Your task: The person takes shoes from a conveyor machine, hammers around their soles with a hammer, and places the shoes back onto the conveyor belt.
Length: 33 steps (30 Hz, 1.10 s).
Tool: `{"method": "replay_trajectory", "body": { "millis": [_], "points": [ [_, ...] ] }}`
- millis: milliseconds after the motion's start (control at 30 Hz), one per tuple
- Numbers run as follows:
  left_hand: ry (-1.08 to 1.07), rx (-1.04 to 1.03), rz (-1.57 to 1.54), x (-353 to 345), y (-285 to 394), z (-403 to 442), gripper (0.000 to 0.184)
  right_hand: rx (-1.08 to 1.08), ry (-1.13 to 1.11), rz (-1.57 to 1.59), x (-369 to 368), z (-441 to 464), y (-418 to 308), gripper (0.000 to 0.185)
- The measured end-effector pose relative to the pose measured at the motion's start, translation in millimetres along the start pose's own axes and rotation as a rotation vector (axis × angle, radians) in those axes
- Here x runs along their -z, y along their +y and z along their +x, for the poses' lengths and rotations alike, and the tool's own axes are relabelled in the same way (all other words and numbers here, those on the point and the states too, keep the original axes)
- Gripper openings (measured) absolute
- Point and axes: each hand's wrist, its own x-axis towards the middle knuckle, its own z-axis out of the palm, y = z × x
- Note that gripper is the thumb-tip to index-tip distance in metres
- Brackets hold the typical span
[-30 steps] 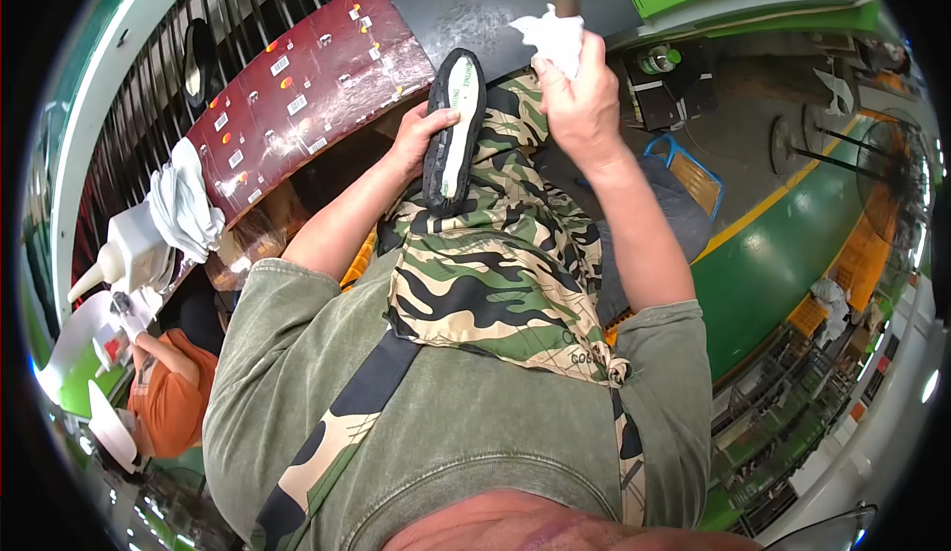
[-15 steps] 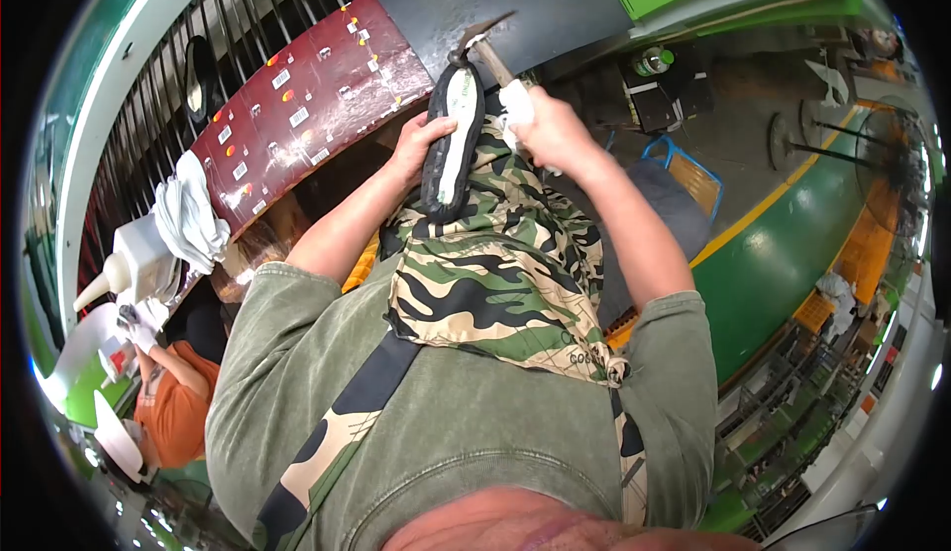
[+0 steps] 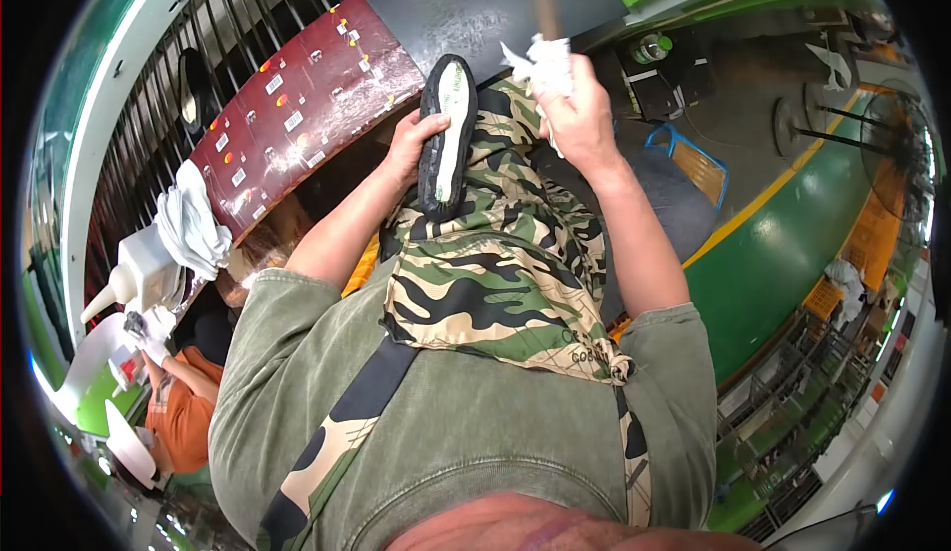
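My left hand (image 3: 410,147) grips a black shoe upper (image 3: 430,169) by its side, thumb pressed on the pale insole board that faces up. The shoe upper stands lengthwise above my lap, its far end near the table edge. My right hand (image 3: 582,120) is wrapped around the handle of a hammer (image 3: 546,14), raised to the right of the shoe and apart from it. White cloth or paper (image 3: 548,67) is bunched around the handle at my grip. The hammer head is slightly blurred at the top of the view. A camouflage apron (image 3: 475,298) covers my lap.
Ahead lies a dark grey tabletop (image 3: 436,6) beside a dark red sheet with stickers (image 3: 287,115). White gloves or cloths (image 3: 191,222) and a white bottle (image 3: 144,266) sit at left. A co-worker in orange (image 3: 183,417) is farther left. A blue-framed chair (image 3: 698,169) stands right.
The hammer has lifted off the shoe's far end and swung up and to the right with my right hand. My left hand still holds the shoe upper in nearly the same place.
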Motion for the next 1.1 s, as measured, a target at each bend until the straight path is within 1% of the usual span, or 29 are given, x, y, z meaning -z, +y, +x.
{"method": "replay_trajectory", "body": {
  "millis": [33,67,100,167,200,233,267,300,333,367,433,467,500,567,600,633,700,767,833,867,900,967,1000,1033,1100],
  "points": [
    [-0.003,0.002,0.000,1,-1,-1,0.042,0.120,0.107,0.017,-5,-1,-3,0.023],
    [0.000,0.003,-0.001,2,-2,-2,0.042,0.099,0.211,0.012,-17,-8,-1,0.025],
    [0.005,0.006,-0.007,0,-1,-2,0.042,0.057,0.201,0.066,-28,-16,24,0.027],
    [0.005,0.002,-0.009,-2,2,1,0.041,-0.021,-0.185,-0.854,-28,-26,68,0.026],
    [0.003,0.004,-0.006,-2,2,0,0.042,0.014,-0.185,-0.735,-30,-25,61,0.027],
    [0.001,0.006,-0.007,-3,2,0,0.043,0.010,-0.181,-0.732,-26,-25,55,0.027],
    [0.002,-0.003,-0.006,-2,4,4,0.043,-0.046,-0.168,-0.465,-18,-18,48,0.028],
    [0.000,0.007,-0.015,-2,2,0,0.044,-0.119,-0.155,-0.195,-14,-18,23,0.031],
    [-0.001,0.012,-0.026,-2,1,0,0.044,-0.184,-0.098,-0.119,-10,-17,-2,0.028],
    [0.004,0.009,-0.030,-1,3,1,0.044,0.114,0.030,-0.137,-10,-10,1,0.026],
    [-0.055,0.017,-0.040,1,2,-2,0.045,0.213,0.169,-0.121,-9,-1,-5,0.026],
    [-0.056,0.013,-0.040,0,2,-2,0.045,0.150,0.206,-0.030,-19,-5,-2,0.024],
    [-0.038,0.014,-0.040,-2,3,-2,0.045,0.156,0.214,0.032,-32,-10,28,0.029],
    [-0.024,0.010,-0.038,-4,5,-1,0.045,0.028,-0.137,-0.712,-27,-20,72,0.030],
    [-0.011,0.011,-0.018,-3,5,-1,0.045,-0.420,-0.269,-0.170,-22,-17,34,0.030],
    [0.005,0.018,0.000,-3,2,-2,0.045,-0.455,-0.297,-0.129,-7,-8,25,0.028],
    [0.012,0.041,0.008,2,-1,-1,0.045,-0.295,-0.175,-0.036,5,0,-5,0.026],
    [-0.016,0.010,-0.011,1,1,-2,0.045,-0.032,-0.018,0.056,9,8,-22,0.021],
    [-0.019,0.024,-0.009,5,-2,0,0.046,0.155,0.197,0.099,-7,15,-23,0.021],
    [-0.029,0.031,0.001,6,-2,1,0.046,0.115,0.255,0.208,-22,15,1,0.025],
    [-0.032,0.027,0.004,5,-1,0,0.046,0.154,0.194,-0.092,-26,15,52,0.030],
    [0.005,0.003,0.013,2,0,0,0.046,-0.413,-0.349,-0.234,-18,11,31,0.035],
    [0.000,0.001,0.016,1,-1,-1,0.045,-0.461,-0.365,-0.187,-5,20,17,0.034],
    [-0.001,-0.003,0.017,1,2,4,0.045,-0.404,-0.324,-0.206,7,25,2,0.030],
    [-0.009,-0.003,0.019,2,-1,0,0.045,-0.200,-0.197,-0.130,15,29,-12,0.028]
  ]
}}
